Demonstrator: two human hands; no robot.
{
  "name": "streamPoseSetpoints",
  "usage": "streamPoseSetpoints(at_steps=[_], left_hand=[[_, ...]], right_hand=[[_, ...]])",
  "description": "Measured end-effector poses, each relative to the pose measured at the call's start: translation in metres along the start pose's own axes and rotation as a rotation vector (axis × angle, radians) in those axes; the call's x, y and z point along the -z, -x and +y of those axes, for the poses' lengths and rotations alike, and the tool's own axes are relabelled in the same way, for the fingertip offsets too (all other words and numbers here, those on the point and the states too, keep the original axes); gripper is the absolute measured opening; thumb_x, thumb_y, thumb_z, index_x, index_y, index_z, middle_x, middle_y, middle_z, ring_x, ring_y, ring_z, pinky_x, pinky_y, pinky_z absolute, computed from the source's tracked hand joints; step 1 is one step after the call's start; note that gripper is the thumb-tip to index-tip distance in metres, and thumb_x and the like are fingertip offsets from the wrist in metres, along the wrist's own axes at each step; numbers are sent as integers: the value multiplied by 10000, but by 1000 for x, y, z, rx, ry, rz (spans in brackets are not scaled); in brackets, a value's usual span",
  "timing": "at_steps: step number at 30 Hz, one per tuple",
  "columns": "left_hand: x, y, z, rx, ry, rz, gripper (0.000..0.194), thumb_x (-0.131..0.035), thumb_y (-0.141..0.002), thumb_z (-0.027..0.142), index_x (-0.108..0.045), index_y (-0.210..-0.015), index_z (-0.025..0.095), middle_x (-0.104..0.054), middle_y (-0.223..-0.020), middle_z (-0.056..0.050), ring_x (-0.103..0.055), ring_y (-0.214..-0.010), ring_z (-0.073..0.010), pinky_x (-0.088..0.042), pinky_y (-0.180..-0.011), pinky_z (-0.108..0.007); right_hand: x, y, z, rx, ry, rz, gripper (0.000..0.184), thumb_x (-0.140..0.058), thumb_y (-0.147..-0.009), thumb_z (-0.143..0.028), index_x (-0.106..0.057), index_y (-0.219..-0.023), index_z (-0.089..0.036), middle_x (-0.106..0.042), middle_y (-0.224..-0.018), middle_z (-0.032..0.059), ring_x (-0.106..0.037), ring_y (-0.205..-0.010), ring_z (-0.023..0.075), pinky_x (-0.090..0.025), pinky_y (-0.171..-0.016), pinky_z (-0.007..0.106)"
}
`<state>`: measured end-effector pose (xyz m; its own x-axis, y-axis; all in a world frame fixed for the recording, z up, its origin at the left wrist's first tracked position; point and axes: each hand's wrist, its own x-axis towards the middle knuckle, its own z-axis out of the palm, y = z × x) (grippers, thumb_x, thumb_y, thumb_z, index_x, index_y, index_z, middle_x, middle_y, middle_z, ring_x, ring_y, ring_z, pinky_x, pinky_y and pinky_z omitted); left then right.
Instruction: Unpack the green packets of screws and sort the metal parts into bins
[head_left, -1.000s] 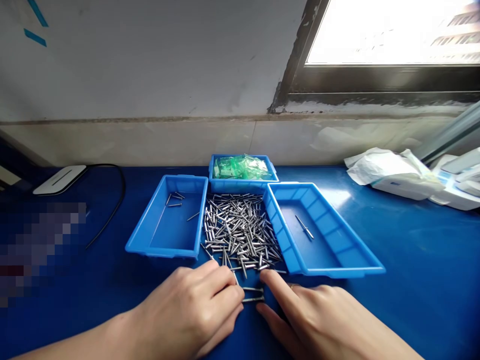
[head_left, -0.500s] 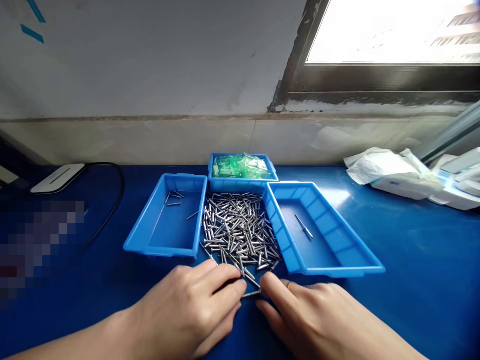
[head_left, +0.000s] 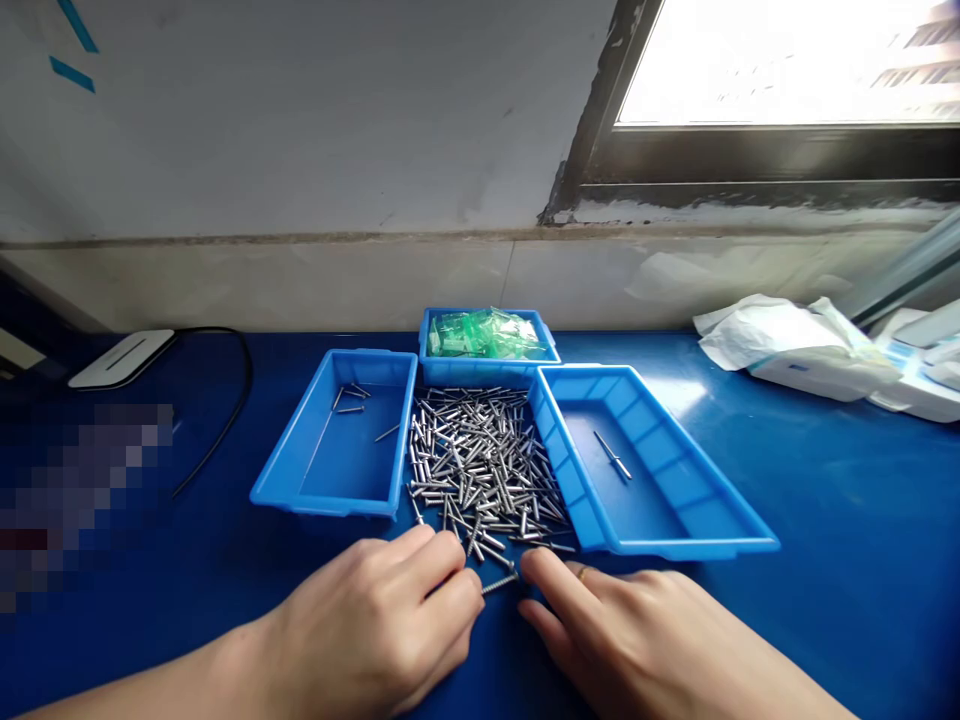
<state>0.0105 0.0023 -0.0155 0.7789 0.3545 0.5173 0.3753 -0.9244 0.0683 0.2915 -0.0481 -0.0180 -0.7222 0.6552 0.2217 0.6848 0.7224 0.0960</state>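
Note:
My left hand (head_left: pixel 390 615) is curled just in front of a heap of metal pieces (head_left: pixel 480 450), its fingertips closed on the end of a threaded screw (head_left: pixel 499 583). The screw's head points toward my right hand (head_left: pixel 600 620). There the index finger and thumb are apart, with nothing visible between them; the fingertips sit close to the screw's head. Screws and blind rivets appear mixed in the heap. A few screws lie in the left blue tray (head_left: pixel 262 492), and one blind rivet (head_left: pixel 613 456) lies in the right blue tray (head_left: pixel 697 548).
Behind the heap stands a smaller blue tray (head_left: pixel 491 370) filled with green plastic packets (head_left: pixel 487 332). A white device (head_left: pixel 124 358) with a black cable (head_left: pixel 244 385) lies at left. White wrappings (head_left: pixel 795 345) rest at right, below a window.
My left hand has drawn back slightly to the left, showing more of the screw. The screw's head has tilted up a little. My right hand has hardly moved, and the view has shifted slightly.

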Motion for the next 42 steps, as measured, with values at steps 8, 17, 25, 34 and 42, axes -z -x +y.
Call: streamPoseSetpoints(at_steps=[8, 17, 25, 34, 42], left_hand=[[0, 0, -2, -44, -3, 17, 647, -437, -1364, 74, -730, -803, 205, -663, -749, 10, -593, -636, -186, -491, -561, -360], [-5, 7, -8, -57, 74, -6, 363, -661, -1269, 61, -762, -954, 213, -785, -908, -28, -766, -819, -216, -741, -814, -342], [-7, 8, -6, -65, 33, 13, 304, -765, -1207, 61, -738, -953, 226, -795, -915, -28, -778, -822, -223, -718, -774, -350], [-1, -3, -2, -65, -63, 59, 582, -430, -1365, 78, -752, -899, 211, -707, -718, 19, -650, -570, -189, -512, -541, -380], [2, -4, -1, -33, -64, 49, 690, -294, -1421, 143, -760, -916, 204, -733, -710, 13, -696, -564, -184, -529, -533, -370]], right_hand=[[-1, -3, 1, 21, -7, 5, 343, -727, -965, 54, -696, -1056, -275, -982, -986, 28, -827, -511, 176, -492, -402, 354], [-1, -1, -1, -30, -43, 13, 346, -717, -956, 4, -646, -1123, -291, -839, -817, -79, -733, -428, 160, -425, -408, 393], [-6, 7, 0, -55, -83, -34, 268, -771, -1070, -86, -678, -1221, -287, -838, -824, -46, -753, -565, 185, -415, -520, 333], [-11, 5, 1, -117, -68, -66, 182, -768, -1126, -169, -693, -1242, -286, -764, -772, -38, -719, -572, 212, -429, -557, 329], [3, -4, 3, 37, -74, -20, 434, -644, -806, 80, -662, -1052, -278, -838, -831, -65, -735, -492, 158, -439, -478, 383]])
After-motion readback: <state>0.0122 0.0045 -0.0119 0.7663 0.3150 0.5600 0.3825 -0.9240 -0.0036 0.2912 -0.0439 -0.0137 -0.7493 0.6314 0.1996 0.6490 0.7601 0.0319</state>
